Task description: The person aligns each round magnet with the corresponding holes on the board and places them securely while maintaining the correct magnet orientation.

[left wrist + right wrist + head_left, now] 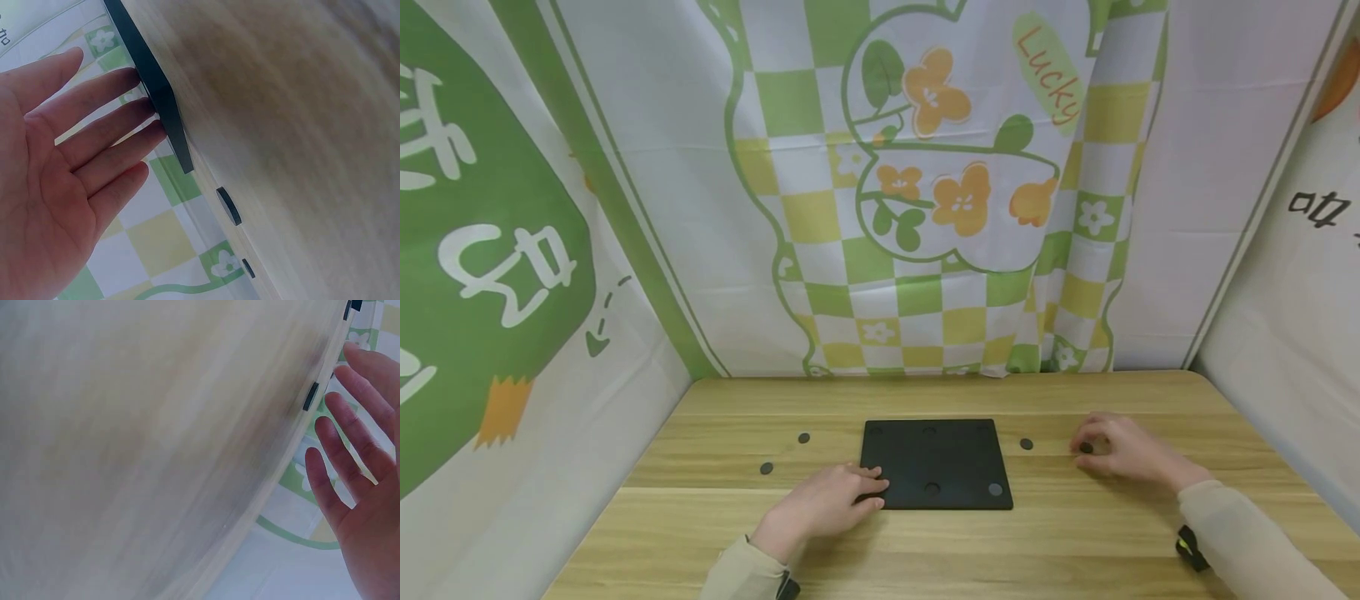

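Your right hand [1131,448], fingers apart, could skid the black disc [1086,448] by pinching off-centre; your left hand [827,498], fingers extended, could nudge the recessed black board [928,461].

The word "Lucky" [1048,75] is printed in slanted orange-red lettering on a green oval of the rear curtain [917,333], behind the worktop [940,550]. Left of the worktop, the left curtain [542,475] carries large white characters [505,267], partly cut off and not reliably legible, and a dashed green arrow [606,317] pointing downward. Right of the worktop, the right curtain [1285,317] bears a dark character [1318,210], likewise not reliably legible.
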Available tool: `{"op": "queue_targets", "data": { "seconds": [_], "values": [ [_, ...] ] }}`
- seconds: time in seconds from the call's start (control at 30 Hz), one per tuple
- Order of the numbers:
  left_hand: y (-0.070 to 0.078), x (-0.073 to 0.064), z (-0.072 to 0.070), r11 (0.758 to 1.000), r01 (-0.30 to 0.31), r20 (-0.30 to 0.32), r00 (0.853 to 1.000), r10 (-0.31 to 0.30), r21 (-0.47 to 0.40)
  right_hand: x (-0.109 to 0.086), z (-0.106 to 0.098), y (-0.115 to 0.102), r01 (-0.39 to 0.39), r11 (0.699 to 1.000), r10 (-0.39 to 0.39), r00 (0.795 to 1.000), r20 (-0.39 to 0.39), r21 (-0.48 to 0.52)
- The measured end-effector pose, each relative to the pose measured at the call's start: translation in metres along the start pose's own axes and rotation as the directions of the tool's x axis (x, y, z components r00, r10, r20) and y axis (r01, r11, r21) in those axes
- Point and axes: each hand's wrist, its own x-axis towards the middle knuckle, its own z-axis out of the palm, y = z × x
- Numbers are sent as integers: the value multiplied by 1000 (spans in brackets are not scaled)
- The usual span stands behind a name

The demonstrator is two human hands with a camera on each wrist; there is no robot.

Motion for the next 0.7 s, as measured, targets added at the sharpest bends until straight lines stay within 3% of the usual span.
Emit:
{"op": "queue_targets", "data": {
  "seconds": [0.47,0.7],
  "values": [
    [0,1,-1,1000,5,10,1000,-5,-4,-5,-2,9,-16,1000,16,1000,-5,-4],
    [0,1,-1,1000,7,12,1000,-7,-3,-6,-2,16,-59,996,58,998,18,72]
  ]
}}
